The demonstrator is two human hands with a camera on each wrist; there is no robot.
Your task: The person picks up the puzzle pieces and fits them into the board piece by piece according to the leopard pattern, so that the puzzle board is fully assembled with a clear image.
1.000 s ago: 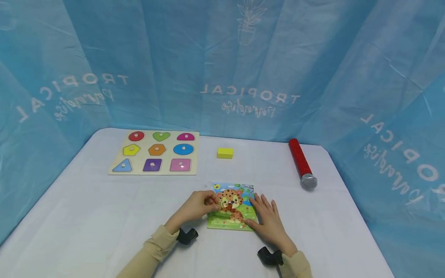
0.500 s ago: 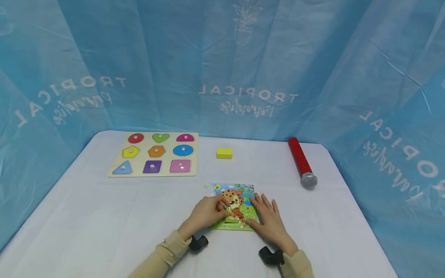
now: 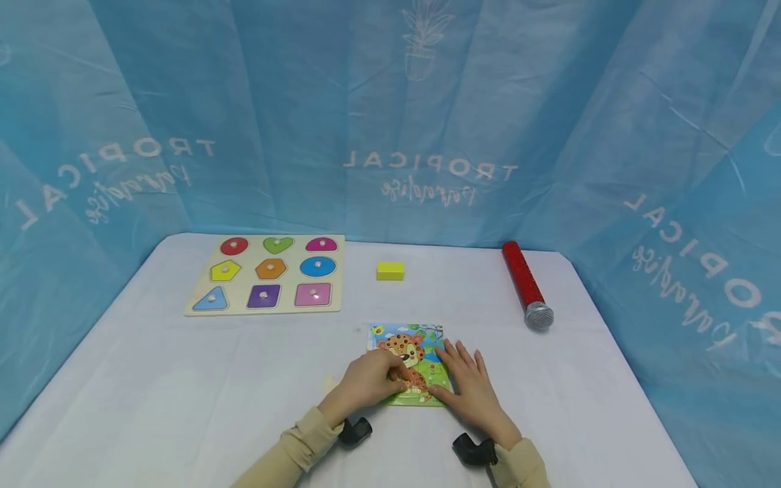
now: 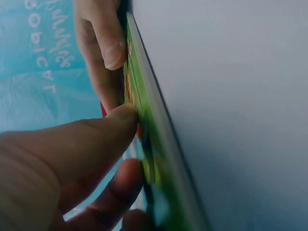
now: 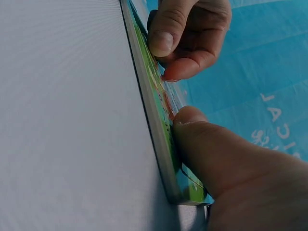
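Observation:
A small jigsaw puzzle (image 3: 427,376) with a spotted leopard cub on a green and blue scene lies flat on the white table. My left hand (image 3: 369,379) covers its lower left, fingers bent and thumb and fingertips on its surface. By the left index fingertip, in the left wrist view, a rounded bit of puzzle piece (image 4: 151,171) looks slightly raised. Whether a piece is pinched there is unclear. My right hand (image 3: 470,390) rests along the puzzle's right edge, fingers extended, its thumb (image 5: 207,139) lying on the picture.
A wooden shape board (image 3: 234,310) with knobbed pieces lies at the back left. Behind the puzzle sits a yellow block (image 3: 390,271). A red microphone (image 3: 525,281) lies at the back right. Blue printed cloth (image 3: 305,102) hangs behind and beside the table.
My left hand has moved right and slightly toward me, from the puzzle's left edge onto its lower middle. My right hand has stayed at the right edge.

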